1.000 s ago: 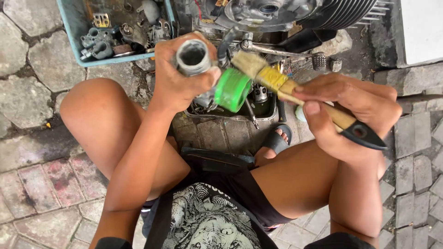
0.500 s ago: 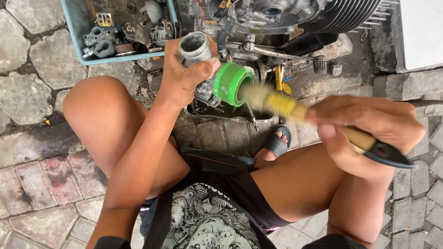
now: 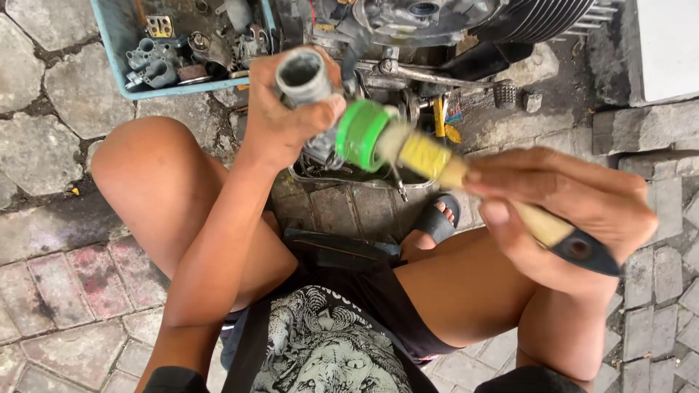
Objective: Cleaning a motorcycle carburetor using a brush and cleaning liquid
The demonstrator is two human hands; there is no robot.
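one brush [image 3: 466, 178], one carburetor [image 3: 328, 109], one tray [image 3: 109, 44]

Dull metal carburettor [image 3: 309, 87] — wooden-handled brush [image 3: 466, 182].

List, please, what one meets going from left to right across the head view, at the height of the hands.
Bare knee → left hand holding a metal part → green cap → brush → right hand → grey paving stones.

- left hand [image 3: 280, 120] raised, forearm reaching up from lower left, fingers curled shut in a grip
- right hand [image 3: 564, 207] out to the right, fingers wrapped closed, thumb on top
- both knees bent, squatting
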